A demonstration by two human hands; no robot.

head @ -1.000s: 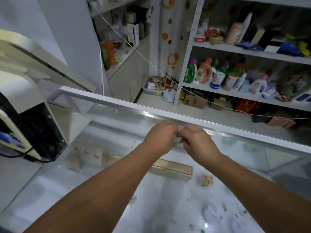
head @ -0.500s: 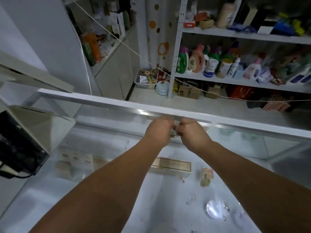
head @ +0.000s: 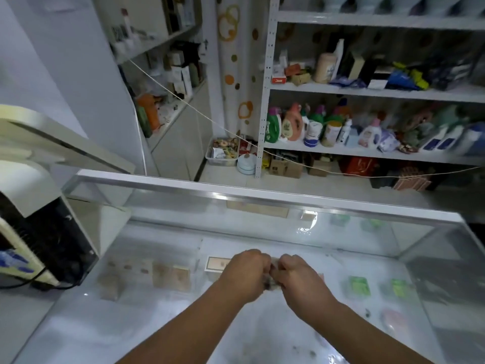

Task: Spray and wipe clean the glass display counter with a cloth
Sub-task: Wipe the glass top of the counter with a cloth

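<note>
Cloth (head: 269, 281) sits between left hand (head: 245, 274) and right hand (head: 300, 281), both pinching it above counter (head: 105, 324).

A clear glass display counter (head: 78, 324) with a silver metal far rail (head: 262, 195) spreads beneath the left hand (head: 245, 275) and right hand (head: 301, 279). Well left of the left hand, a cream-and-black machine (head: 39, 245) stands at its end. Dark specks and wet spots (head: 309, 350) dot the glass nearer than the right hand. Under the glass, tan boxes (head: 170, 277) lie left of the hands and green packets (head: 358, 285) right.
</note>
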